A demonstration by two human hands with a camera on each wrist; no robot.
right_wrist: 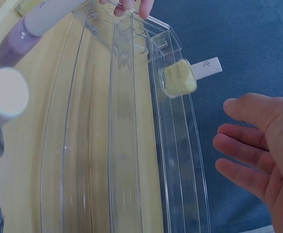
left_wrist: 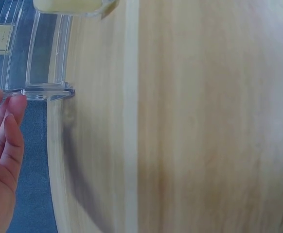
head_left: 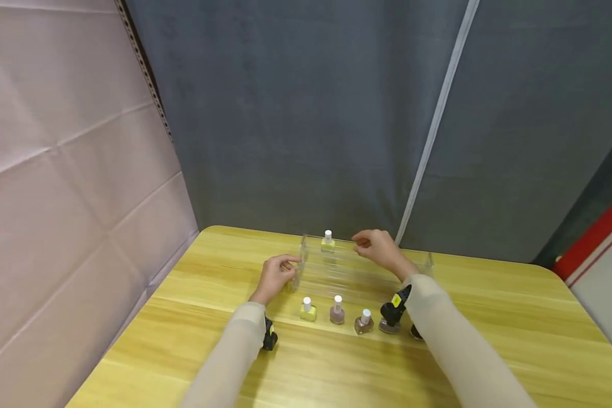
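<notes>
Rack (head_left: 347,279), clear rigid plastic, long stepped tiers with glossy edges, set lengthwise across the far part of the bench (head_left: 515,334). Far yellow bottle (head_left: 328,245), squarish clear-walled body, white cylindrical cap, upright on the rack's far tier toward its left end. Left hand (head_left: 275,275), fingertips touching the rack's left end panel; whether the grip pinches the panel or merely rests there, cannot tell. Right hand (head_left: 379,249), over the rack's far side, right of the far yellow bottle and apart from it; grip moderately wide, fingers loosely bent, holding nothing. Near side of the rack, left to right, a spaced row: near yellow bottle (head_left: 308,311), squarish; mauve bottle (head_left: 337,314), rounded; brown bottle (head_left: 364,324), angular; a fourth bottle (head_left: 390,327), partly hidden by a black wrist device (head_left: 394,310). First three capped in smooth white. Bench surface: yellowish, streaked wood grain, rounded far corners. Beyond: grey-blue cloth curtain (head_left: 306,113) with pale vertical strip; left, creased pinkish fabric (head_left: 71,192).
</notes>
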